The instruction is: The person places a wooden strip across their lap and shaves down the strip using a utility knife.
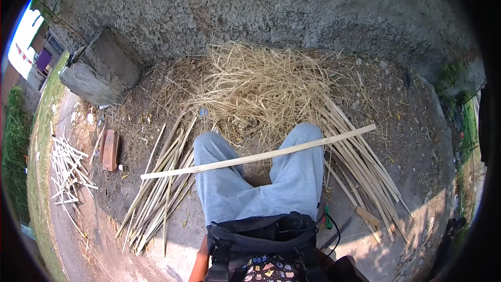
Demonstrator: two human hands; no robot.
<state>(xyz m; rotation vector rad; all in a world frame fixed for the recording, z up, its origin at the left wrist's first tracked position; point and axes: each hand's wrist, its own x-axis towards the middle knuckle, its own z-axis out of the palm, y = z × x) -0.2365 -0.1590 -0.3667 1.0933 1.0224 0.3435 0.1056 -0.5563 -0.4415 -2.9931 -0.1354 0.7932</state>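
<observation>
A long, flat pale strip point(261, 157) lies across the person's knees, tilted up toward the right, with no hand on it. Neither my left hand nor my right hand shows. Part of a bare arm point(199, 262) is at the bottom edge, left of the dark waist bag point(261, 237). On the ground by the right hip are a green-handled tool point(327, 216) and a dark blade point(338, 234). Long strips lie in a bundle point(162, 193) left of the legs and another bundle point(365, 169) to their right.
A heap of thin shavings point(266, 81) lies ahead against the rough wall point(250, 10). Reddish bricks point(110, 150) and a pile of short pale sticks point(69, 169) are at the left. A concrete block point(102, 68) stands beyond them. A small wood piece point(368, 216) rests on the right bundle.
</observation>
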